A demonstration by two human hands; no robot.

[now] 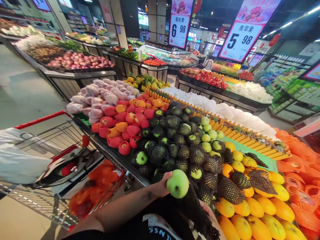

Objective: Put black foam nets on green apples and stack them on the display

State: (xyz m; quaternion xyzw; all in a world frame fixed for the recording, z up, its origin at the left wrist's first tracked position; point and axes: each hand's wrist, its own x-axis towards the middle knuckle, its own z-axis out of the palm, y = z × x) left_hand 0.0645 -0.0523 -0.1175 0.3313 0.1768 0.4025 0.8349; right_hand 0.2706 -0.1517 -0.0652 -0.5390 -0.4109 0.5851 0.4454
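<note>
My left hand (160,187) reaches in from the lower left and is closed round a bare green apple (177,183), holding it at the front edge of the fruit stand (117,156). A black foam net sleeve (197,213) hangs just below the apple. Only a strip of my right hand (209,211) shows beside that net, and its fingers are hidden. Right behind the apple lie several green apples in black nets (175,140), with a few bare ones (208,133) further back.
A red-handled shopping cart (45,146) stands at the left, holding a white bag and an orange bag (100,180). Red-netted apples (125,130) lie to the left of the green ones, yellow mangoes (260,213) to the right. Price signs hang overhead.
</note>
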